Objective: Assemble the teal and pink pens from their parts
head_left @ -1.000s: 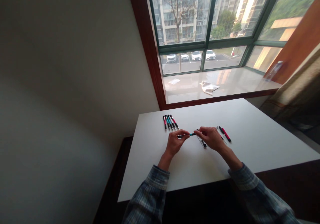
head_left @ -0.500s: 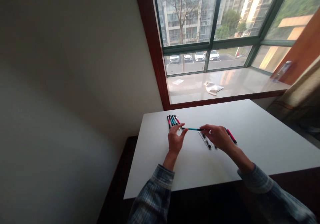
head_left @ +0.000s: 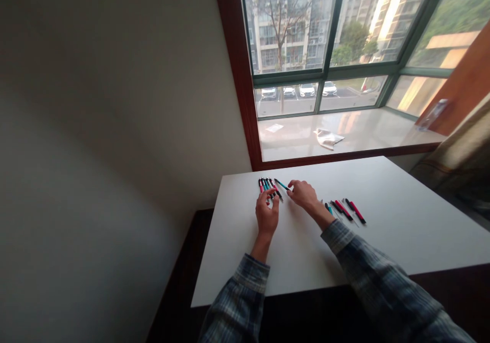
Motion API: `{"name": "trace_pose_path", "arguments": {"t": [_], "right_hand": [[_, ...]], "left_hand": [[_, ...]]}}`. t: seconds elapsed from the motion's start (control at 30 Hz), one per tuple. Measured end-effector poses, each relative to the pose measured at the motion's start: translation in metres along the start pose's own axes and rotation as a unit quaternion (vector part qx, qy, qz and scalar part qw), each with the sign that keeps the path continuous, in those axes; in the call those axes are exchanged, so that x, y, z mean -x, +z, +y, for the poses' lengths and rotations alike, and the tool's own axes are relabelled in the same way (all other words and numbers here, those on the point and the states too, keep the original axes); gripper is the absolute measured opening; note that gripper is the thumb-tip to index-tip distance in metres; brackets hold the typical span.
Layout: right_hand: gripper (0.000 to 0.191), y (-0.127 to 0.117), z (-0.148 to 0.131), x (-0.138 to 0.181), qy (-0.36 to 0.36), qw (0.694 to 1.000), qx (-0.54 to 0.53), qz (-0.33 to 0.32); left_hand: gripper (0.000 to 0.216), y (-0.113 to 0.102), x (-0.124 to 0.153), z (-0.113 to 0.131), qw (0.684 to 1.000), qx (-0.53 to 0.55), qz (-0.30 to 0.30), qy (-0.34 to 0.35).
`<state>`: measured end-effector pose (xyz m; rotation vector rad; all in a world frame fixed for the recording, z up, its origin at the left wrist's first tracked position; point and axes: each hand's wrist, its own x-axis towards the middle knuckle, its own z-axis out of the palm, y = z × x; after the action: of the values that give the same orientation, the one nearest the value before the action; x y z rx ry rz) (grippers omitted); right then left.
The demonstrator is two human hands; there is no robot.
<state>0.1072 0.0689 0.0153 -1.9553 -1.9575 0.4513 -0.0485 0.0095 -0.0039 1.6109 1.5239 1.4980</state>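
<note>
A row of several pens (head_left: pixel 267 185), red, teal and black, lies side by side at the far left of the white table (head_left: pixel 383 241). My right hand (head_left: pixel 302 194) pinches a teal pen (head_left: pixel 282 184) by one end and holds it just right of that row. My left hand (head_left: pixel 267 214) rests at the near ends of the row, fingers partly curled and touching the pens. A second group of pens (head_left: pixel 346 209), red, black and teal, lies to the right, beside my right forearm.
A stone window sill (head_left: pixel 344 136) behind the table carries a crumpled bag (head_left: pixel 327 138) and a small paper (head_left: pixel 274 127). A plain wall stands to the left. A curtain (head_left: pixel 455 159) hangs at the right. The table's near edge is by my sleeves.
Both hands held the teal pen between them at the table's middle. My left hand let go of it, and my right hand carried it left to the row of pens.
</note>
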Motion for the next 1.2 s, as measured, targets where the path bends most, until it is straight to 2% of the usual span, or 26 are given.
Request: {"name": "trace_pose_path", "arguments": {"t": [0.17, 0.3, 0.4, 0.5, 0.6, 0.67, 1.0, 1.2], "right_hand": [[0.028, 0.013, -0.014, -0.002, -0.017, 1.000, -0.016, -0.015], [0.024, 0.003, -0.007, 0.005, -0.038, 0.998, -0.038, -0.022], [0.023, -0.017, 0.023, 0.014, -0.080, 0.994, -0.067, -0.025], [0.026, -0.040, 0.065, 0.022, -0.158, 0.981, -0.110, -0.024], [0.039, -0.058, 0.100, 0.031, -0.198, 0.974, -0.107, -0.038], [0.046, -0.063, 0.112, 0.037, -0.213, 0.971, -0.096, -0.050], [0.055, -0.047, 0.111, 0.041, -0.222, 0.964, -0.111, -0.096], [0.049, -0.040, 0.114, 0.038, -0.220, 0.968, -0.091, -0.085]], "left_hand": [[0.023, -0.002, 0.001, 0.002, 1.000, -0.009, -0.003, 0.008], [0.024, -0.003, 0.001, 0.001, 1.000, -0.006, -0.002, -0.004], [0.024, -0.002, 0.001, 0.001, 1.000, -0.006, 0.000, -0.012], [0.024, 0.001, 0.001, 0.001, 1.000, -0.003, -0.007, -0.014], [0.024, 0.003, 0.001, 0.001, 1.000, 0.005, -0.019, -0.006], [0.023, 0.005, 0.001, 0.000, 1.000, 0.005, -0.024, 0.001], [0.021, 0.005, 0.000, -0.003, 1.000, -0.007, -0.027, -0.008], [0.020, 0.005, 0.000, -0.004, 0.999, -0.005, -0.035, -0.004]]}}
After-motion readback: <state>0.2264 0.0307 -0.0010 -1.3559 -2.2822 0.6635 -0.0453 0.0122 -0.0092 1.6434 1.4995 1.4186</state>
